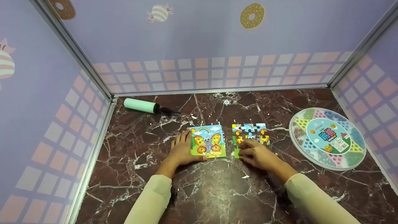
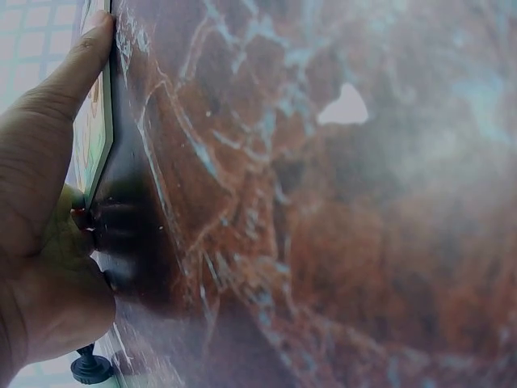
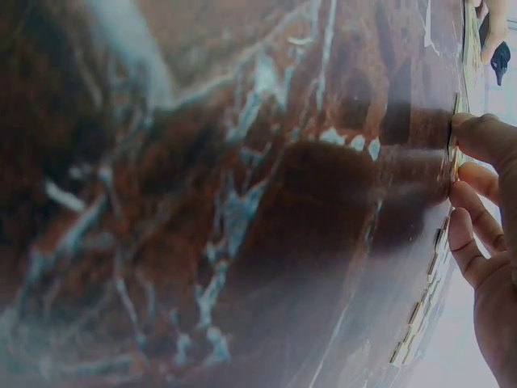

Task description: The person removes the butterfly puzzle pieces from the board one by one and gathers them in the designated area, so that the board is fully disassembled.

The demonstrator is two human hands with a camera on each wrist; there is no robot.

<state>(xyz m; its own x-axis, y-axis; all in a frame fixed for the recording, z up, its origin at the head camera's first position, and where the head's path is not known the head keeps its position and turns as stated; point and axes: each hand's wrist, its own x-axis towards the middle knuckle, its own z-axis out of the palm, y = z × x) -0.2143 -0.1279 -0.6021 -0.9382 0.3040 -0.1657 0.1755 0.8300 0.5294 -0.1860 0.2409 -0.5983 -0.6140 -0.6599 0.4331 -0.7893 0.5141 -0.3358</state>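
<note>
A square butterfly picture board (image 1: 207,141) lies flat on the table. My left hand (image 1: 182,149) rests at its left side, fingers extended along the left edge and thumb straight along the bottom edge. In the left wrist view the thumb (image 2: 69,77) lies against the board's rim (image 2: 103,153). To the right, joined puzzle pieces (image 1: 248,128) make part of a matching butterfly picture. My right hand (image 1: 256,154) bends over their lower part, its fingertips pinching a puzzle piece mostly hidden beneath them. A green piece (image 1: 236,153) shows left of these fingers.
A pale green hand pump (image 1: 140,105) with a black end lies at the back left. A round Chinese checkers set (image 1: 354,130) in a clear case lies at the right. Patterned walls (image 1: 211,71) enclose the marbled table (image 1: 211,193). A small round disc (image 1: 226,102) lies near the back wall.
</note>
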